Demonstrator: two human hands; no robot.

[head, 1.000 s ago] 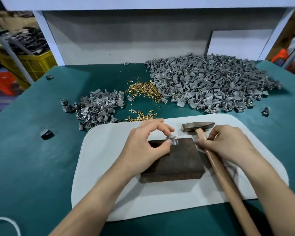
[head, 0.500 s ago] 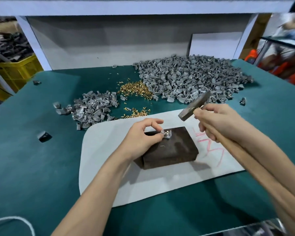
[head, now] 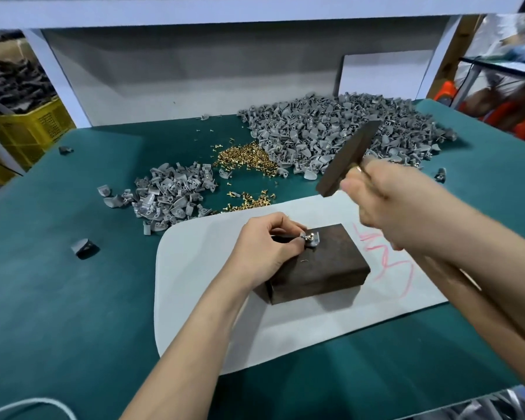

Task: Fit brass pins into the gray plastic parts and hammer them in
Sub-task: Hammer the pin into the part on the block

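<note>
Gray plastic part (head: 314, 242) with brass pin (head: 309, 237) on dark block (head: 324, 268), pinched by left hand (head: 264, 253), right hand (head: 406, 207) gripping raised hammer (head: 349, 157)

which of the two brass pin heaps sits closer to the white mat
The smaller, scattered brass heap, just off the far edge of the white mat. The larger, denser heap lies farther back, beside the big gray parts pile.

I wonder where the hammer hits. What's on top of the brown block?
A small gray part with a brass pin, pinched by the left hand, which hides its left end.
</note>
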